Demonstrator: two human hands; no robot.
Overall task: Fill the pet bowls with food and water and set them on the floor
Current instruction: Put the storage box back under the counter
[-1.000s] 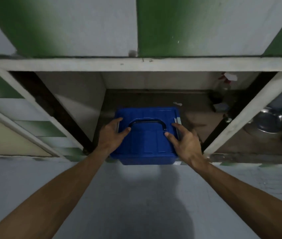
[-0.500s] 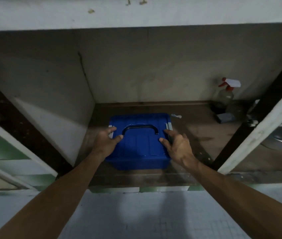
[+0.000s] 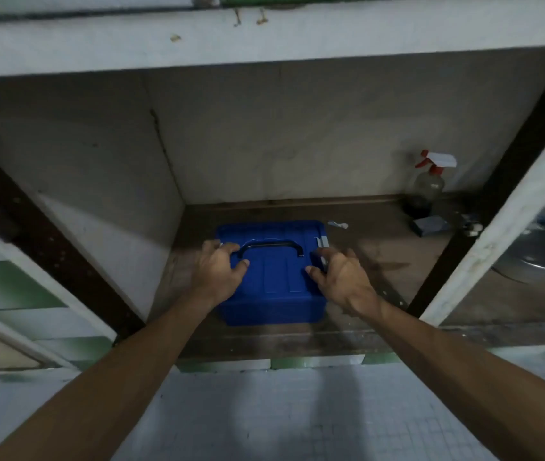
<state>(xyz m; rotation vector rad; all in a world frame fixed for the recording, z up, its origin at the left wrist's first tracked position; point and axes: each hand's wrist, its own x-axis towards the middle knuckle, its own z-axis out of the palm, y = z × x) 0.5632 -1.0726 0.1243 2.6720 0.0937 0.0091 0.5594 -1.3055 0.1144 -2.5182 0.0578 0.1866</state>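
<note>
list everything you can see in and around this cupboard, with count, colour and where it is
blue box: one, blue with a dark handle on its lid, cupboard floor near the front
spray bottle: one, clear with red and white trigger, back right corner
small block: one, grey-blue, in front of the spray bottle
scrap: one, white, behind the box's right corner
metal bowl: one, silver, next compartment to the right, partly hidden
cupboard: one, whitish frame, brown floor
floor tiles: many, pale, below the cupboard
left grip: one bare hand, on the box's left edge, thumb on lid
right grip: one bare hand, curled at the box's right edge
</note>
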